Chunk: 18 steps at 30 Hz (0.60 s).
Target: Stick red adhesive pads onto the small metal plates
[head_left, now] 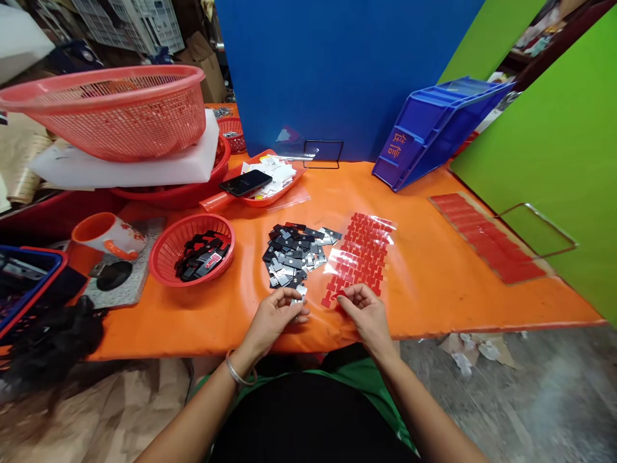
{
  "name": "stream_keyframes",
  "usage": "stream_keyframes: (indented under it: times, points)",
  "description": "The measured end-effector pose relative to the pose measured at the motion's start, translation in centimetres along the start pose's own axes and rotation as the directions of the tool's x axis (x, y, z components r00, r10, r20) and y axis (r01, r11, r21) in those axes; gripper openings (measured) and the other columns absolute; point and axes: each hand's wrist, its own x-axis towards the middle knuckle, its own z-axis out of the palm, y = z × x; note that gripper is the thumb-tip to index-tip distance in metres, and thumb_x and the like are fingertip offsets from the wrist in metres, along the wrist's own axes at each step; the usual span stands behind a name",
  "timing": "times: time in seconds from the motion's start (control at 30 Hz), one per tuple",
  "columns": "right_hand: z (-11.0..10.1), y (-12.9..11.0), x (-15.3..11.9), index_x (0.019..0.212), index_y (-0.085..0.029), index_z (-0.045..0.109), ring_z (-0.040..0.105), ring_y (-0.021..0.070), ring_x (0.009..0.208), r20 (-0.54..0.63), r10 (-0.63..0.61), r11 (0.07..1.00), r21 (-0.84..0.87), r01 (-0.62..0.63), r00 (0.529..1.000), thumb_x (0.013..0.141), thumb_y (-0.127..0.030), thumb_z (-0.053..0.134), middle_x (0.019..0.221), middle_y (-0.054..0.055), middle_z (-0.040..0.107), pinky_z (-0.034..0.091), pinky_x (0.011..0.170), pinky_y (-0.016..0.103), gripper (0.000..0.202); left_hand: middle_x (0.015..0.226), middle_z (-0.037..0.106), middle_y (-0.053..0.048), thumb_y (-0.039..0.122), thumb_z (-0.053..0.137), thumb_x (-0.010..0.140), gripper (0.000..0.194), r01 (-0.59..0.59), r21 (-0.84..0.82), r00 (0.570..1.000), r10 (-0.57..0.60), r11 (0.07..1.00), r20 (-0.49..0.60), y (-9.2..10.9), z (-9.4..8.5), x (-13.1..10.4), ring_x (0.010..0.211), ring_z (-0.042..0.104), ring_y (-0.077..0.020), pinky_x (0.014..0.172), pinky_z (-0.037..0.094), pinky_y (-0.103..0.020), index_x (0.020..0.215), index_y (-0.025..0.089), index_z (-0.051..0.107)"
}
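Observation:
My left hand (278, 316) is closed on a small metal plate (301, 292), its shiny face showing above the fingertips. My right hand (365, 314) pinches a red sticker (339, 298) at the near edge of a clear sheet of red T-shaped stickers (359, 251). Whether that sticker has come fully off the sheet cannot be told. Just beyond my left hand lies a loose pile of black and silver metal plates (294, 254), beside the sticker sheet. A red basket (159, 257) to the left holds more black plates, some with red on them.
A phone (245, 183) rests on a red scoop (289, 193) of paper slips. At left stand a mug (110, 233) and a large pink basket (144, 122) on white foam. A blue bin (409, 138) leans at the back right; a red sheet (486, 236) lies on the right.

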Motion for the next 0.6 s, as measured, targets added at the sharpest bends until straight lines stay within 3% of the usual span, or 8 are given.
stream_keyframes:
  times: [0.07, 0.17, 0.33, 0.6]
  points:
    - [0.5, -0.2, -0.3, 0.070, -0.021, 0.054, 0.050, 0.0124, 0.058, 0.013, -0.018, 1.000, -0.014, 0.018, 1.000, 0.064, -0.042, 0.074, 0.064, -0.002, 0.053, 0.043, 0.054, 0.025, 0.030, 0.080, 0.065, -0.001, 0.030, 0.078, 0.064, 0.044, 0.011, 0.004, 1.000, -0.010, 1.000, -0.028, -0.3, 0.6, 0.1, 0.069, 0.067, -0.0147, 0.066, 0.056, -0.029, 0.095, 0.016, 0.050]
    - [1.2, -0.3, -0.8, 0.072, -0.021, 0.054, 0.052, 0.0136, 0.062, 0.043, -0.043, 0.998, -0.036, 0.044, 0.998, 0.067, -0.042, 0.072, 0.067, -0.001, 0.055, 0.045, 0.058, 0.026, 0.028, 0.079, 0.067, -0.003, 0.021, 0.076, 0.066, 0.046, 0.027, 0.002, 0.997, -0.027, 1.000, -0.074, -0.6, 1.5, 0.4, 0.063, 0.066, -0.0127, 0.060, 0.054, -0.024, 0.102, 0.015, 0.048]
    - [2.2, 0.4, -1.4, 0.076, -0.022, 0.053, 0.049, 0.0125, 0.060, 0.084, -0.053, 0.996, -0.061, 0.058, 0.995, 0.073, -0.038, 0.067, 0.068, -0.001, 0.053, 0.041, 0.052, 0.024, 0.022, 0.080, 0.070, -0.008, 0.008, 0.066, 0.074, 0.023, 0.157, -0.056, 0.986, -0.160, 0.986, -0.050, -1.0, 2.4, 1.0, 0.065, 0.067, -0.0112, 0.068, 0.055, -0.023, 0.096, 0.009, 0.059]
    - [3.0, 1.7, -1.5, 0.076, -0.022, 0.052, 0.046, 0.0114, 0.054, 0.109, -0.054, 0.994, -0.084, 0.063, 0.993, 0.074, -0.037, 0.065, 0.067, -0.002, 0.052, 0.039, 0.048, 0.024, 0.019, 0.083, 0.071, -0.008, 0.005, 0.064, 0.074, 0.021, 0.163, -0.099, 0.984, -0.170, 0.982, -0.062, -1.6, 2.6, 1.4, 0.067, 0.068, -0.0132, 0.067, 0.057, -0.025, 0.095, 0.009, 0.062]
